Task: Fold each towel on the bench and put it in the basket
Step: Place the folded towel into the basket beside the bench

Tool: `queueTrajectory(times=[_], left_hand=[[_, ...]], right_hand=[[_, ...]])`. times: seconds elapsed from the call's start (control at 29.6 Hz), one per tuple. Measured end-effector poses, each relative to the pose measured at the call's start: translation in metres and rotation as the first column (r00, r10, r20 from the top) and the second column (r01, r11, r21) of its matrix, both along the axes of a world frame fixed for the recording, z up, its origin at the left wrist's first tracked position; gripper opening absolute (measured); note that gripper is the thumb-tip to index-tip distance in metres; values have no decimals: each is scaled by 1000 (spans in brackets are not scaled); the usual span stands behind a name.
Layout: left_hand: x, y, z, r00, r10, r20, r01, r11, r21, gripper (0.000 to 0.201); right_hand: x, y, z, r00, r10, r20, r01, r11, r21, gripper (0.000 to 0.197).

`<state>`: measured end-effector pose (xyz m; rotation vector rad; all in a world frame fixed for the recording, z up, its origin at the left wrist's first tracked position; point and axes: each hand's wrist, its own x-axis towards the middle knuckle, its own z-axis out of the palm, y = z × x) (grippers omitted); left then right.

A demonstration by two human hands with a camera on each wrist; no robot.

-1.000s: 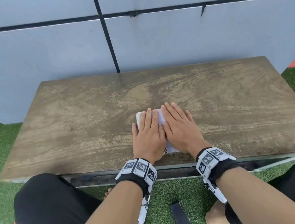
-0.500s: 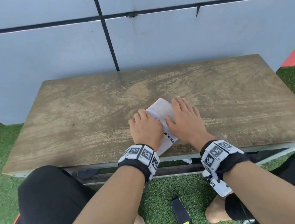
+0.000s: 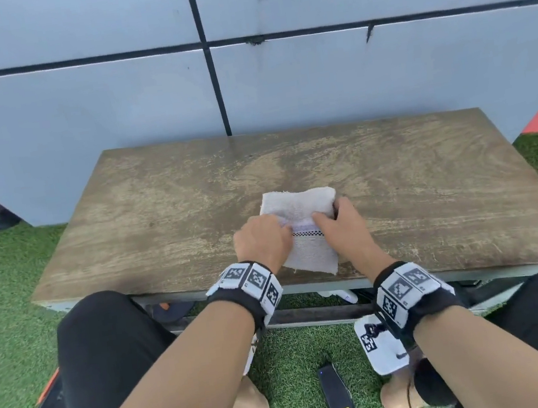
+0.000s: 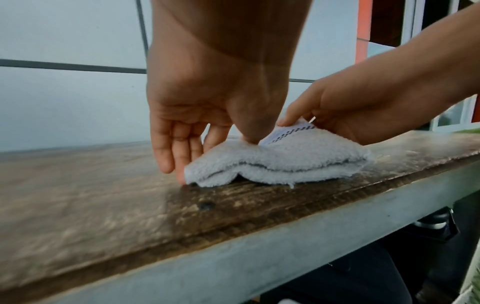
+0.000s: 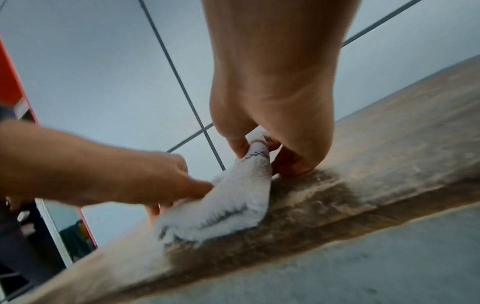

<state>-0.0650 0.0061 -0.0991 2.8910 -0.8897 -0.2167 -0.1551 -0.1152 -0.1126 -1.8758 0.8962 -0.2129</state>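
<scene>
A small folded white towel (image 3: pixel 298 203) with a black checked stripe lies on the worn wooden bench (image 3: pixel 159 219), near its front edge. My left hand (image 3: pixel 279 228) grips the towel's left side; in the left wrist view its thumb presses on top while the fingers (image 4: pixel 182 160) reach down at the towel's (image 4: pixel 298 158) edge. My right hand (image 3: pixel 327 213) pinches the right side, and the right wrist view shows that edge of the towel (image 5: pixel 228 211) lifted between thumb and fingers (image 5: pixel 275 148). No basket is in view.
A grey panelled wall (image 3: pixel 347 82) rises right behind the bench. Green artificial grass (image 3: pixel 6 310) surrounds it. A black device with a yellow label (image 3: pixel 336 398) lies on the grass between my bare feet. My knees in black trousers sit close to the bench's front edge.
A second ago both hands lay flat on the towel. They have since curled, turned the towel on the bench and taken hold of its two sides.
</scene>
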Motion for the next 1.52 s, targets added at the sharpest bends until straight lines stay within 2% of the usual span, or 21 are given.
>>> queueTrajectory(times=[0.07,0.13,0.17,0.24,0.3,0.37,0.44,0.51,0.54,0.61,0.67,0.78,0.84,0.94,1.05,1.15,1.28,1.38,1.45,1.48,1.52], left_hand=[[5,14,-1,991,85,-106,-94,992,-84,42],[15,30,-1,953,141,-267,-193,965,-177,48],[21,40,2,916,138,-377,-237,943,-231,53],[33,60,16,792,76,-606,-354,866,-354,61],[44,83,37,681,-55,-731,-471,731,-494,65],[51,109,62,638,-209,-741,-540,564,-624,64],[54,139,86,644,-317,-697,-574,403,-713,53],[54,172,109,718,-260,-645,-591,261,-763,37],[53,189,118,767,-157,-622,-588,218,-779,34],[53,229,130,818,58,-573,-572,190,-798,34],[51,271,137,820,182,-542,-570,180,-802,39],[52,329,143,783,295,-547,-605,157,-781,41],[56,363,137,729,362,-581,-657,133,-742,40],[64,408,100,626,410,-663,-744,60,-665,34],[73,450,44,516,426,-743,-820,-6,-573,26],[70,481,-18,426,455,-782,-885,30,-464,23],[53,501,-97,296,454,-841,-951,64,-301,13],[39,507,-147,207,475,-855,-978,75,-195,17],[32,512,-181,153,478,-865,-988,87,-126,35],[28,513,-195,133,477,-869,-991,90,-102,40],[26,513,-208,122,483,-867,-992,97,-85,37]], right_hand=[[0,9,17,995,49,89,-60,990,128,22],[3,16,31,979,123,163,-141,985,100,24],[5,20,39,967,156,199,-175,982,78,22],[11,29,57,940,213,266,-238,969,65,18],[21,43,82,902,264,341,-302,951,65,14],[36,61,106,857,297,421,-364,927,87,14],[54,84,125,817,315,483,-423,896,131,18],[73,109,141,777,366,513,-492,861,132,23],[82,123,148,759,405,510,-531,838,125,23],[100,151,161,717,509,476,-618,780,98,21],[117,183,168,669,623,404,-695,717,46,24],[141,234,173,591,737,327,-765,641,-62,26],[155,268,166,545,788,288,-804,588,-87,27],[183,316,128,473,860,191,-859,499,-119,25],[218,355,72,361,931,44,-917,363,-162,19],[233,388,13,240,968,-79,-960,225,-167,13],[231,417,-67,102,968,-228,-991,78,-111,19],[221,427,-121,53,962,-267,-998,42,-46,41],[217,429,-150,29,953,-303,-999,37,21,59],[215,429,-161,17,944,-330,-999,32,38,63],[212,429,-169,2,937,-350,-999,20,47,65]])
